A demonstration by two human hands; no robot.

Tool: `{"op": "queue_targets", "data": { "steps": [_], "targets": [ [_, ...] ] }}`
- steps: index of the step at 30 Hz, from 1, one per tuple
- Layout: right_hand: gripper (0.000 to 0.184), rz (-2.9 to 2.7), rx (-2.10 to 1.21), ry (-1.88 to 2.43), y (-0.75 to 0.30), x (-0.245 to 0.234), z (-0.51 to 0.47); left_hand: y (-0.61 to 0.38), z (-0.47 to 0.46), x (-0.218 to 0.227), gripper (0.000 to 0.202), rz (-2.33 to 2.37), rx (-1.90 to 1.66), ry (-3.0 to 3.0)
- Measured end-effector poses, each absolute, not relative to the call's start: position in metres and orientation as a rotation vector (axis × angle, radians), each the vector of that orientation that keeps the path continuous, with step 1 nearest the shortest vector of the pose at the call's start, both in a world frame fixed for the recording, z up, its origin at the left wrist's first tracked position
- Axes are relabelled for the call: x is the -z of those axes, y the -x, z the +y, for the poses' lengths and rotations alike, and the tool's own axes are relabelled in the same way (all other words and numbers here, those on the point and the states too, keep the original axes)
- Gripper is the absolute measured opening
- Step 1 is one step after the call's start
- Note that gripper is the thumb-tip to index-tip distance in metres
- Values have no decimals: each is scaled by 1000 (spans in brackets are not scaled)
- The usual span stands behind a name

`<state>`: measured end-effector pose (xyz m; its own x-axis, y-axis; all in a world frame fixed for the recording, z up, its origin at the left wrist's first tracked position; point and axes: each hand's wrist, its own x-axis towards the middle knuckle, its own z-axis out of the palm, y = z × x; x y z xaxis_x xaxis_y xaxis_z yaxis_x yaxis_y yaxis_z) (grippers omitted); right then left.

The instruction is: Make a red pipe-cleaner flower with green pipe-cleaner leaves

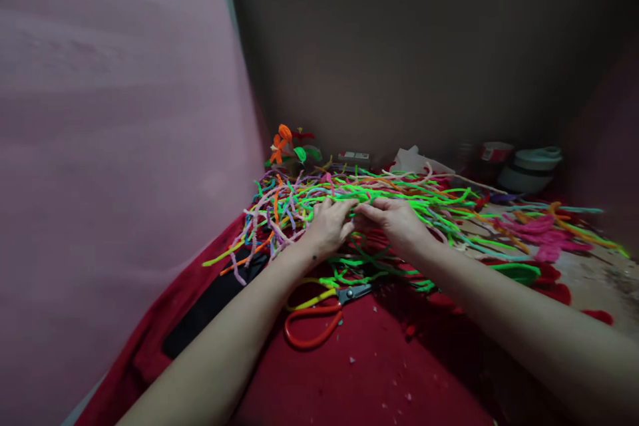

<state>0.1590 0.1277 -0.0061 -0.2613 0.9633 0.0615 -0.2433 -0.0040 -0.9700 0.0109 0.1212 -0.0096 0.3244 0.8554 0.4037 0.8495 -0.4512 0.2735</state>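
A loose heap of pipe cleaners (399,203) in green, pink, orange, purple and blue lies spread over a red cloth (369,373). My left hand (328,226) and my right hand (397,221) reach into the middle of the heap, side by side. Both have their fingers curled and pinched on a bright green pipe cleaner (362,196) that runs between them. Below my hands lie red-handled scissors (319,319) on the cloth.
A small orange and green pipe-cleaner flower (287,145) stands at the back near the wall. Pink pieces (544,236) lie right of the heap. Stacked bowls (532,170), a cup and white paper (414,161) sit along the back. A pink wall stands close at the left.
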Motion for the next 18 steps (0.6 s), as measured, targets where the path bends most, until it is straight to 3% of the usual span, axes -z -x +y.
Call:
{"op": "queue_targets", "data": {
  "steps": [4, 18],
  "targets": [
    [26, -1242, -1294, 966, -183, -6, 116, 3, 133, 25, 23, 1736, -551, -2682],
    [5, -901, -951, 787, -277, -42, 72, 14, 140, 20, 21, 1589, -811, -2576]
  ]
}}
